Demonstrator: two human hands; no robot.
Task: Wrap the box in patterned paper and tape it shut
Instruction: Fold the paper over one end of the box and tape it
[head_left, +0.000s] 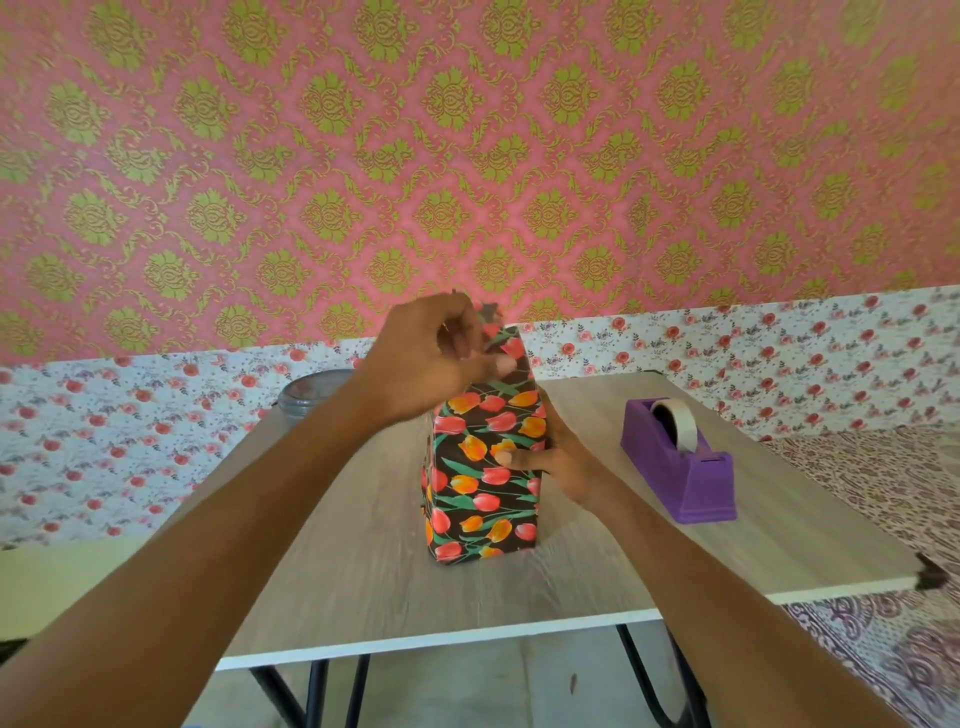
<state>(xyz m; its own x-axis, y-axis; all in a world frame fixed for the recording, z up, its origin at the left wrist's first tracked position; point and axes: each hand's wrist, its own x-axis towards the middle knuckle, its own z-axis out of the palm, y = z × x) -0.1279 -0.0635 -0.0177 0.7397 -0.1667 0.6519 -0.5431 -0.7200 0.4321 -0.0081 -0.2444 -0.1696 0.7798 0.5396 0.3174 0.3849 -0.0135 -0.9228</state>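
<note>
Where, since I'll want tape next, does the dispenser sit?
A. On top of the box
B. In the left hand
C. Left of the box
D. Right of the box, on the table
D: the purple dispenser stands on the table to the right of the box, apart from it, beyond the right hand that holds the box.
</note>
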